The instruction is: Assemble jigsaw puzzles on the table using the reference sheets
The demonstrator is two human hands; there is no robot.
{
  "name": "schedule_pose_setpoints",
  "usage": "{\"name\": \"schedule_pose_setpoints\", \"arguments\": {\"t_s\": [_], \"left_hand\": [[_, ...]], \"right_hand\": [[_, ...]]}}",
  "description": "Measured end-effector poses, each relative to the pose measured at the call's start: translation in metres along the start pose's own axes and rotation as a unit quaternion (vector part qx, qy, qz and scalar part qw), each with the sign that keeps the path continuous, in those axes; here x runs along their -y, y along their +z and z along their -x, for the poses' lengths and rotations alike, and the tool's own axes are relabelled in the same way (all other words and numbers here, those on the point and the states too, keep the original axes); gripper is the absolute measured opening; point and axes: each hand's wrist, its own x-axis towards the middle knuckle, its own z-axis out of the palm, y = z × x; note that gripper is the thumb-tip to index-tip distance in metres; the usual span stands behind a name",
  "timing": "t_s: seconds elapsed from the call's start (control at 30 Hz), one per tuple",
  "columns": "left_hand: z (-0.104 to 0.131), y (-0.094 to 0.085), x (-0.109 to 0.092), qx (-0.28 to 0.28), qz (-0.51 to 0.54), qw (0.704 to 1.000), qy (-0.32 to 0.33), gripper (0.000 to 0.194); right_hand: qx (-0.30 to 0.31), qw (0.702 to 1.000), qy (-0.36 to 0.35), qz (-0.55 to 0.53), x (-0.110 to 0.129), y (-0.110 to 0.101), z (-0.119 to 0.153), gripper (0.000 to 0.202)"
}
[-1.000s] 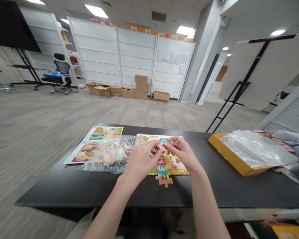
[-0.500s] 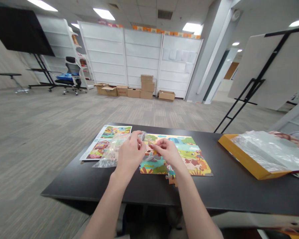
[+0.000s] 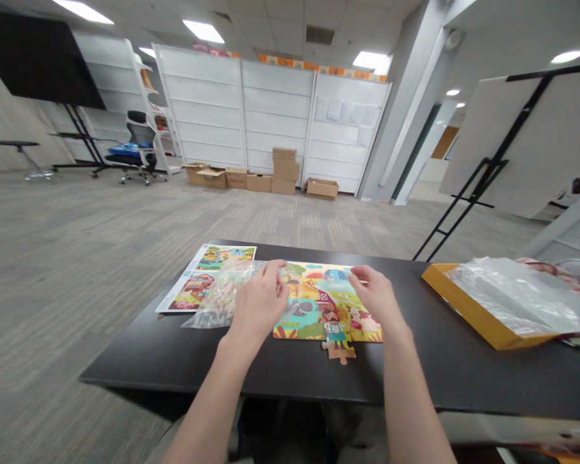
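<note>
A colourful farm picture puzzle [image 3: 304, 316] lies on the black table. One piece with a figure on it [image 3: 341, 347] juts past the puzzle's near edge. My left hand [image 3: 261, 293] is closed on the edge of a clear plastic bag [image 3: 217, 299], which holds pieces hard to make out. The bag partly covers a printed picture sheet [image 3: 188, 293]. Over the puzzle's right part is my right hand [image 3: 374, 293], its fingers apart and nothing visible between them. That hand and wrist hide part of the puzzle's right side.
On the table's right side sits a yellow box [image 3: 483, 319] with clear plastic wrapping [image 3: 522, 296] in it. A whiteboard on a black stand [image 3: 493, 148] rises beyond. Cardboard boxes [image 3: 284, 171] stand far off by the white shelves.
My right hand has moved right, from beside my left hand to over the puzzle's right part, and its fingers have parted. The puzzle's middle now shows more. My left hand stays at the bag.
</note>
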Motion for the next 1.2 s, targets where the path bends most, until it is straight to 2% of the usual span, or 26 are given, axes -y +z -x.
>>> {"name": "schedule_pose_setpoints", "arguments": {"t_s": [0.03,0.1,0.17,0.23,0.37,0.5,0.67,0.77,0.83,0.9,1.0,1.1,1.2], "left_hand": [[0.0,0.001,-0.001,0.001,-0.005,1.0,0.006,0.037],[0.002,0.003,-0.005,-0.008,-0.004,1.0,0.025,0.034],[0.005,0.006,-0.012,-0.014,0.017,0.998,0.059,0.029],[0.009,0.009,-0.021,0.001,0.046,0.994,0.103,0.027],[0.017,0.02,-0.042,0.064,0.054,0.984,0.158,0.023],[0.024,0.035,-0.052,0.153,0.017,0.966,0.209,0.015],[0.03,0.05,-0.05,0.209,-0.036,0.955,0.209,0.02],[0.032,0.053,-0.049,0.235,-0.054,0.95,0.2,0.024],[0.032,0.054,-0.05,0.247,-0.06,0.948,0.192,0.024],[0.032,0.053,-0.05,0.251,-0.061,0.947,0.19,0.024],[0.032,0.052,-0.051,0.253,-0.065,0.946,0.193,0.025],[0.031,0.051,-0.052,0.253,-0.068,0.945,0.193,0.025],[0.032,0.052,-0.051,0.25,-0.067,0.946,0.196,0.025]], "right_hand": [[-0.016,0.997,0.04,0.064,-0.018,-0.013,-0.004,0.024],[-0.011,0.983,0.099,0.152,-0.05,-0.031,-0.011,0.031],[0.007,0.969,0.138,0.205,-0.071,-0.038,-0.014,0.037],[0.024,0.962,0.136,0.235,-0.078,-0.036,-0.015,0.043],[0.018,0.96,0.125,0.249,-0.071,-0.025,-0.014,0.048],[-0.014,0.964,0.133,0.228,-0.067,-0.027,-0.013,0.058],[0.002,0.978,0.121,0.172,-0.071,-0.039,-0.012,0.023],[-0.028,0.98,0.126,0.154,-0.071,-0.046,-0.008,0.017],[-0.034,0.988,0.132,0.077,-0.068,-0.051,-0.003,0.013],[0.008,0.99,0.134,-0.053,-0.062,-0.057,0.004,0.012],[0.114,0.966,0.135,-0.187,-0.053,-0.065,0.017,0.029],[0.18,0.96,0.165,-0.136,-0.053,-0.069,0.024,0.038],[0.187,0.967,0.171,-0.031,-0.062,-0.069,0.025,0.032]]}}
